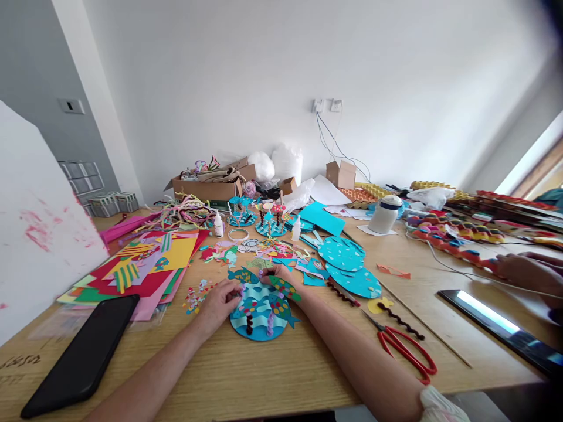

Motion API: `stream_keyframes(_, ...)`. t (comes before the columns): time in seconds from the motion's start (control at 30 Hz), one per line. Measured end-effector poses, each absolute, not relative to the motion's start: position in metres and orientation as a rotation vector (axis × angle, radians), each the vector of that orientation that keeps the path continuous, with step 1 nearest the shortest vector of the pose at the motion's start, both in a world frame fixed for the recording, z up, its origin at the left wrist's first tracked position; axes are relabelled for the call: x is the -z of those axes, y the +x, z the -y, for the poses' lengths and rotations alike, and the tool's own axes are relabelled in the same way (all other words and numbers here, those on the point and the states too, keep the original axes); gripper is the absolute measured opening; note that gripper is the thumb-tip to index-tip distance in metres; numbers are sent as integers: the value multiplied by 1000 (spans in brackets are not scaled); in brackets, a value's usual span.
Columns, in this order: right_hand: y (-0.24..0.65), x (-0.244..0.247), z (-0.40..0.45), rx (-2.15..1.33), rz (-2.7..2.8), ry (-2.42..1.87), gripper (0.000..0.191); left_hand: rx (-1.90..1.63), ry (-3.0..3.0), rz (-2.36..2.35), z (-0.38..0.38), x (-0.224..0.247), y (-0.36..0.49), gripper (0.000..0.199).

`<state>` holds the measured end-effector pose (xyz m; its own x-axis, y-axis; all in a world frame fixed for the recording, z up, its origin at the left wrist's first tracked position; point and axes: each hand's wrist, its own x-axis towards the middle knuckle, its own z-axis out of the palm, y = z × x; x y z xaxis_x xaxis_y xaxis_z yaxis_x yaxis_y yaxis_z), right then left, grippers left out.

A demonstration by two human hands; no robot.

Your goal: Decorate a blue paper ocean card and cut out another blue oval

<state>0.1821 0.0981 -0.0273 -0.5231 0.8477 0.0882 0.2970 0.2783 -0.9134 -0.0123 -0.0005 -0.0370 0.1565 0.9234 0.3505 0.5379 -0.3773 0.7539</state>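
Observation:
A round blue paper disc [259, 335] with wavy light-blue strips lies before me. Spotted paper fish [282, 287] stand on it, along with a dark brown curled pipe cleaner [249, 324] and a lilac curled pipe cleaner [270, 323]. At the disc's left side, my left hand [221, 303] is closed, thumb and finger pinching a lilac pipe cleaner [241, 289]. My right hand [281, 274] reaches over the back right, fingers closed beside the lilac top of another pipe cleaner [260, 273]. A fish partly hides those fingers, so their hold is unclear.
Red-handled scissors [407, 350], a thin stick [426, 325] and a tablet [497, 328] lie right. A black phone [81, 354] and coloured paper [176, 275] lie left. Glue bottles [219, 225] and blue discs [354, 281] stand behind. Another person's hand [523, 271] is far right.

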Motion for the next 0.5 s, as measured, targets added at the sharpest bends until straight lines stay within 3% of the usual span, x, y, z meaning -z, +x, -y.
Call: stream_keyframes(0.5,185,23,-96,-1160,2019,-1042,17,-1117,1980,-1389,0,37,-13,10)
